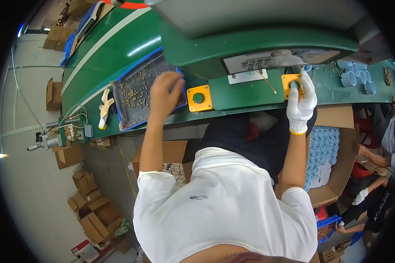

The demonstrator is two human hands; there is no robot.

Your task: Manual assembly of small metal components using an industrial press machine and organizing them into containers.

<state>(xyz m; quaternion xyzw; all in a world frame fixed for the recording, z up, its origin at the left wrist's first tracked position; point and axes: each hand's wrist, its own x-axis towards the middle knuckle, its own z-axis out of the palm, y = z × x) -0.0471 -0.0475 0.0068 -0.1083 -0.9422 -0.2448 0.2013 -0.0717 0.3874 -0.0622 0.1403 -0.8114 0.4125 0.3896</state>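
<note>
My left hand point(166, 90) is bare and hovers over the right side of a grey-lined tray point(131, 120) with a blue rim. Its fingers are bent together, slightly blurred, and what they pinch, if anything, is hidden. Many small brass-coloured parts point(138, 94) lie scattered in the tray. My right hand point(303, 105) wears a white knit glove and lies over the right yellow button box point(286, 81), thumb and fingers apart around its dark button. The left yellow button box point(206, 93), with a green button point(198, 97), sits just right of my left hand.
A green machine head point(197, 55) overhangs the bench. Below it, a wired piece point(267, 82) lies on a white plate. A loose glove point(104, 109) lies left of the tray. Blue cups point(349, 79) stand at right; more fill a carton point(327, 193). Other people sit at lower right.
</note>
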